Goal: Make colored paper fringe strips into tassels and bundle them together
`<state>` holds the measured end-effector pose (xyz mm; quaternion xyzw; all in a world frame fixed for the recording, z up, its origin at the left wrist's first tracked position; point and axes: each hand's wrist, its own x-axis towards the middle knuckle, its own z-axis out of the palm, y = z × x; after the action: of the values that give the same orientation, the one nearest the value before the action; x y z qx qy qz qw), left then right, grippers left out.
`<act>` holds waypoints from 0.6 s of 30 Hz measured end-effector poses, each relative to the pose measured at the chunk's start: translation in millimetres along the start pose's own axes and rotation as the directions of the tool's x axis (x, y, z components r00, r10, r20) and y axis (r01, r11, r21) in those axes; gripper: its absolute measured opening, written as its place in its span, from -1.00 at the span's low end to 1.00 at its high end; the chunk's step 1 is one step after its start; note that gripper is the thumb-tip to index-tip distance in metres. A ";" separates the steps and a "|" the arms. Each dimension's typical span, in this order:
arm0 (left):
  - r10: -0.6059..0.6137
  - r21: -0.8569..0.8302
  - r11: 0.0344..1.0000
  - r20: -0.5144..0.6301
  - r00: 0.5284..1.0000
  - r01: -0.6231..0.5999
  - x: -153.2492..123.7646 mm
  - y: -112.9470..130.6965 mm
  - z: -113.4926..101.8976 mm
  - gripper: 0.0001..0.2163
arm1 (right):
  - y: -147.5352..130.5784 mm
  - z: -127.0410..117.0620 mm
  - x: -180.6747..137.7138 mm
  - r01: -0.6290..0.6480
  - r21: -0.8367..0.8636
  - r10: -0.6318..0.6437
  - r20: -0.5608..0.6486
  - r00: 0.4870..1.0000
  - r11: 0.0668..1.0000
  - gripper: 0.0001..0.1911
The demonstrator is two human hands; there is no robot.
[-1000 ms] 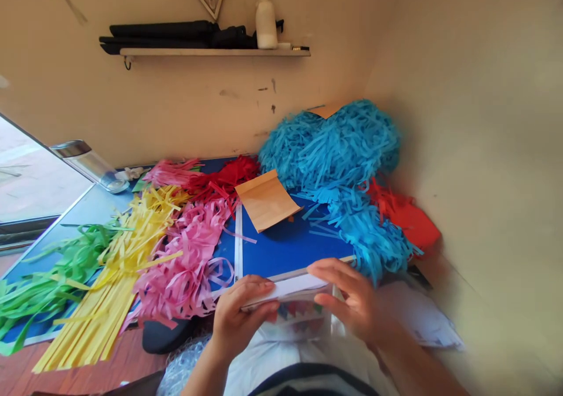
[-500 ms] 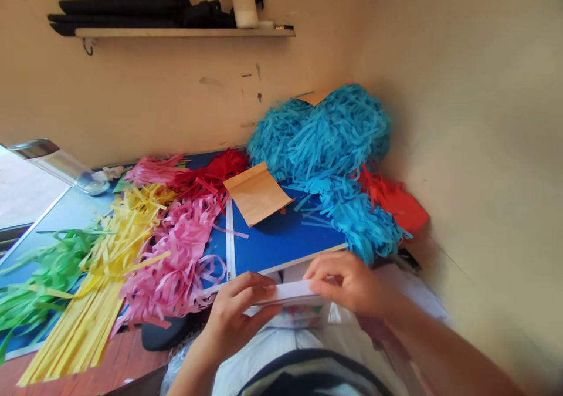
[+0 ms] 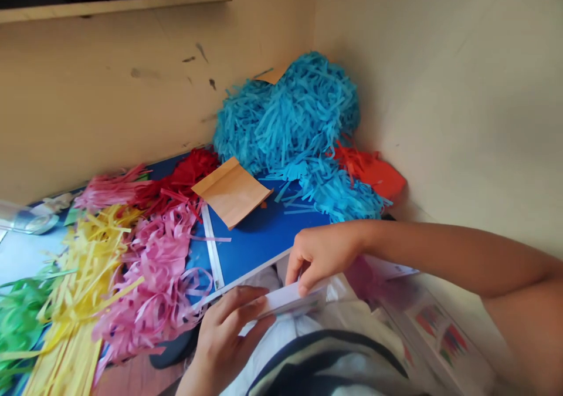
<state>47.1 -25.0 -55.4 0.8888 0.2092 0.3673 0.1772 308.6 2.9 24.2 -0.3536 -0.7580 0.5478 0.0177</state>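
In front of my lap I hold a clear plastic packet with a white strip (image 3: 284,298) along its upper edge. My left hand (image 3: 231,325) pinches the left end of the strip between thumb and fingers. My right hand (image 3: 328,255) is closed on the right part, thumb on the near face and fingers bent over the edge. The packet's lower part is mostly hidden and blurred. Past my hands, a flat brown paper bag (image 3: 233,192) lies on the blue table (image 3: 259,237).
A large heap of blue paper strips (image 3: 299,114) stands in the corner, with red paper (image 3: 376,173) beside it. Pink (image 3: 153,273), yellow (image 3: 94,255) and green (image 3: 21,320) strips cover the left side. A plastic package (image 3: 448,331) lies low at right.
The view has turned right and down. My right hand has tipped over the strip with its elbow swung outward, and the strip now slants up to the right. My left hand keeps its pinch.
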 end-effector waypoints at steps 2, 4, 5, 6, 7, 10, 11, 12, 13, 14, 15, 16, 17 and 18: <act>-0.005 0.004 1.000 0.008 1.000 0.005 -1.0 -0.4 0.0 -0.75 | -1.7 -0.6 1.4 -0.027 -0.029 0.027 0.002 1.000 0.999 -0.75; -0.006 0.004 1.000 0.017 1.000 0.006 -0.9 -0.6 0.5 -0.75 | -4.5 -0.3 2.2 -0.032 -0.108 0.033 0.008 0.999 0.994 -0.76; -0.008 0.002 1.000 0.021 1.000 0.008 -0.6 -0.6 1.0 -0.75 | -6.3 0.2 2.3 -0.030 -0.155 0.031 0.002 1.000 0.987 -0.76; -0.011 0.002 1.000 0.022 1.000 0.011 -0.3 -0.8 1.4 -0.75 | -8.3 1.0 2.3 -0.030 -0.205 0.028 -0.012 1.000 0.978 -0.77; -0.015 0.001 1.000 0.019 1.000 0.015 0.0 -0.9 1.9 -0.74 | -10.1 1.8 2.3 -0.034 -0.255 0.026 -0.035 0.999 0.966 -0.77; -0.025 -0.002 1.000 0.001 1.000 0.025 0.1 -1.5 2.4 -0.74 | -13.8 3.4 2.0 -0.053 -0.334 0.032 -0.068 0.997 0.941 -0.77; -0.025 -0.004 1.000 0.000 1.000 0.025 -0.1 -1.5 2.3 -0.74 | -14.1 3.3 2.1 -0.052 -0.329 0.036 -0.055 0.998 0.943 -0.76; -0.024 -0.005 1.000 0.003 1.000 0.024 -0.4 -1.4 1.9 -0.73 | -13.9 3.0 2.3 -0.047 -0.313 0.039 -0.033 0.999 0.949 -0.76; -0.024 -0.004 1.000 0.007 1.000 0.024 -0.6 -1.1 1.5 -0.73 | -13.5 2.5 2.7 -0.040 -0.294 0.037 -0.014 0.999 0.955 -0.75; -0.025 -0.001 1.000 0.013 1.000 0.025 -0.6 -0.7 0.9 -0.72 | -13.0 2.0 3.1 -0.032 -0.282 0.033 -0.003 0.999 0.959 -0.74; -0.025 0.002 1.000 0.019 1.000 0.025 -0.5 -0.1 0.4 -0.72 | -12.7 1.5 3.6 -0.026 -0.280 0.027 -0.003 1.000 0.960 -0.74; -0.023 0.003 1.000 0.022 0.999 0.023 -0.3 0.5 -0.1 -0.72 | -12.7 1.1 4.1 -0.025 -0.285 0.022 -0.013 1.000 0.958 -0.74; -0.024 0.001 1.000 0.025 0.999 0.024 0.1 1.2 -0.5 -0.73 | -13.1 0.8 4.4 -0.024 -0.294 0.020 -0.019 1.000 0.956 -0.74; -0.024 -0.005 1.000 0.029 0.999 0.024 0.6 1.8 -0.8 -0.73 | -13.9 0.7 4.4 -0.021 -0.301 0.017 -0.017 1.000 0.953 -0.75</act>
<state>47.3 -26.2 -53.7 0.8908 0.2163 0.3531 0.1871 297.8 2.7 34.0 -0.3634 -0.8292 0.4232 -0.0361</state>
